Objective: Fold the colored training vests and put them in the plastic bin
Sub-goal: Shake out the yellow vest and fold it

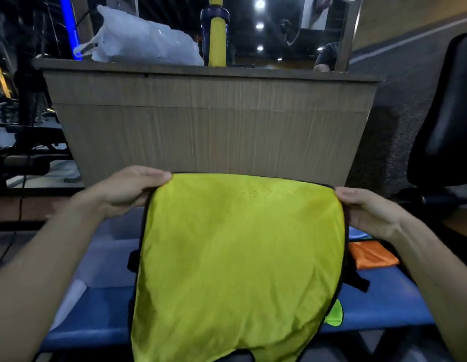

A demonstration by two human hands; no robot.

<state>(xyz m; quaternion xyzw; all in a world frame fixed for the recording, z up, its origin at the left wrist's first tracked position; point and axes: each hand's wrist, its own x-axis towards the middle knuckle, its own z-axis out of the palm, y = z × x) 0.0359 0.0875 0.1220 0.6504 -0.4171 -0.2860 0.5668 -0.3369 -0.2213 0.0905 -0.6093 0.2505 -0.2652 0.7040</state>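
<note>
Left hand (128,190), right hand (368,210) pinch top corners of yellow vest (240,257); black-trimmed, hanging spread.

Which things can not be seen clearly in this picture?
- Head view: the yellow vest, held up by the left hand and right hand, hides most of the plastic bin.
- Its lower hem is cut off by the bottom edge.
- The orange vest is partly hidden.

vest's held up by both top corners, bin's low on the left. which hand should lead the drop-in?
Left, probably. The left hand pinches the yellow vest's corner directly above the plastic bin; the right hand hangs over the orange vest.
</note>
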